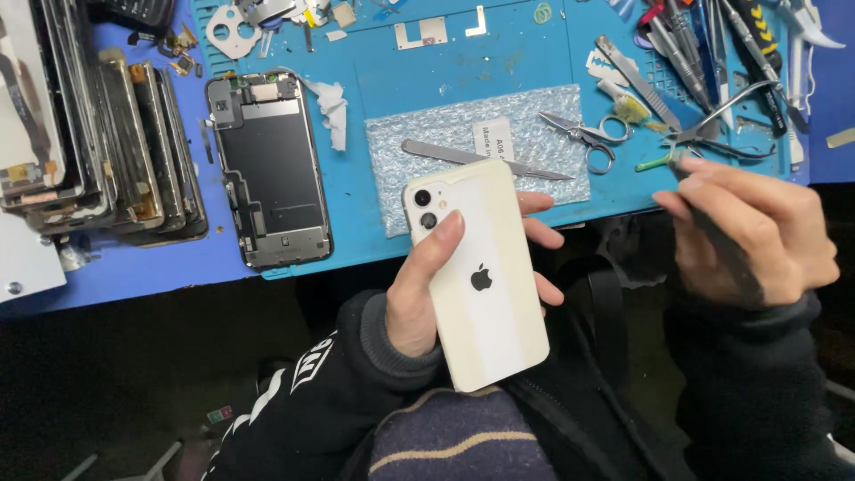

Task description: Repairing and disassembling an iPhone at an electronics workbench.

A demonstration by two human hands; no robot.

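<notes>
Work surface: blue table point(134, 276), its front edge running just below and left of the grip. On it, a turquoise mat point(499, 62) with moulded compartments along the top, lying directly above the grip and reaching right. Bubble-wrap sheet point(463, 134) on the mat, immediately behind the grip. Far left of the grip, a stack of screen panels point(98, 134) stands on edge. Upper right of the grip, a heap of metal tools point(712, 53). Below the table edge, dark floor point(116, 401), mostly in shadow. Light even and cool on the mat.
</notes>
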